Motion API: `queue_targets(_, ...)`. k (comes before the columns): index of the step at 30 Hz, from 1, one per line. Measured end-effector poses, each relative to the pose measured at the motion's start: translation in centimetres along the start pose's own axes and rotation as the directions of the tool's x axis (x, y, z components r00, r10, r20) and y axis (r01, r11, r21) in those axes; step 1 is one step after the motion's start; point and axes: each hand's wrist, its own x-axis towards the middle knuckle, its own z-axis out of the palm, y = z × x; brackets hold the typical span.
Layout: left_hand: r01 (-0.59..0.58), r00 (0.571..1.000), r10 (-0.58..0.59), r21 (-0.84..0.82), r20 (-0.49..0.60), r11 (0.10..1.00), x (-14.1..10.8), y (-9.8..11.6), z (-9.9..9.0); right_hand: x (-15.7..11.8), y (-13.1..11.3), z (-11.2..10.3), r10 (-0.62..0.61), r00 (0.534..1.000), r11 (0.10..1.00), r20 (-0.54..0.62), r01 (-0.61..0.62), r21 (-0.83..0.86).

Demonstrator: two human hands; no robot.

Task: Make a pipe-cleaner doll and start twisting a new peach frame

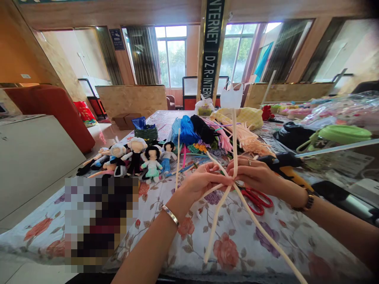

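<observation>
Cream-coloured pipe cleaners (217, 221) cross in a star-like bundle above the table, their ends spreading up, down and sideways. My left hand (204, 179) pinches the crossing point from the left, thumb and fingertips on the stems. From the right, my right hand (251, 175) holds the same crossing, its fingers curled behind the upright stem. Both hands meet there, so the exact twist at the centre is partly hidden. Under my right wrist lie scissors with red handles (256, 199). Beyond the hands are pipe cleaner bundles in blue (188, 130), black (204, 128) and peach (248, 138).
Several small dolls (152, 159) sit at the left beside a stack of green coils (146, 134). A black-and-yellow glue gun (291, 175) lies at the right, near a green-lidded container (340, 136). White plastic bags (232, 94) stand at the back. A flowered cloth (166, 236) covers the table.
</observation>
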Motion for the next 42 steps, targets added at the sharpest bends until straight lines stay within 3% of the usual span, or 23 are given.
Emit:
queue_targets(5,-0.021,0.999,0.019,0.056,0.038,0.998,-0.2,0.0,0.2,0.0,-0.5,-0.3,-0.037,0.995,0.999,0.087,0.039,-0.019)
queue_targets(12,-0.105,0.994,0.100,0.193,0.036,0.976,-0.2,-0.4,0.3,0.1,-1.9,-0.8,0.115,0.973,0.992,0.203,-0.124,0.035)
queue_targets(16,-0.137,0.990,0.144,0.220,-0.014,0.966,-0.4,0.0,0.7,0.2,-2.5,-0.6,0.301,0.929,0.942,0.217,-0.325,0.083)
queue_targets(20,-0.206,0.974,0.222,0.236,-0.046,0.950,-0.5,0.1,0.9,0.1,-3.1,0.3,0.533,0.825,0.802,0.186,-0.563,0.200)
queue_targets(26,-0.294,0.941,0.332,0.316,-0.072,0.902,0.1,-0.6,0.5,0.4,-2.9,1.7,0.726,0.669,0.551,0.156,-0.703,0.449)
queue_targets(29,-0.310,0.929,0.357,0.312,-0.102,0.898,0.2,-0.7,0.4,0.4,-2.4,2.0,0.747,0.635,0.485,0.199,-0.724,0.490)
queue_targets(36,-0.278,0.934,0.308,0.175,-0.180,0.945,0.3,-0.3,0.3,0.6,-1.9,1.3,0.764,0.609,0.360,0.214,-0.677,0.642)
queue_targets(39,-0.268,0.946,0.284,0.119,-0.153,0.956,0.2,-0.2,0.2,0.5,-1.9,0.8,0.768,0.550,0.216,0.330,-0.706,0.674)
queue_targets(42,-0.265,0.950,0.276,0.088,-0.147,0.960,0.2,-0.2,0.1,0.1,-1.9,0.6,0.714,0.474,-0.013,0.516,-0.727,0.687)
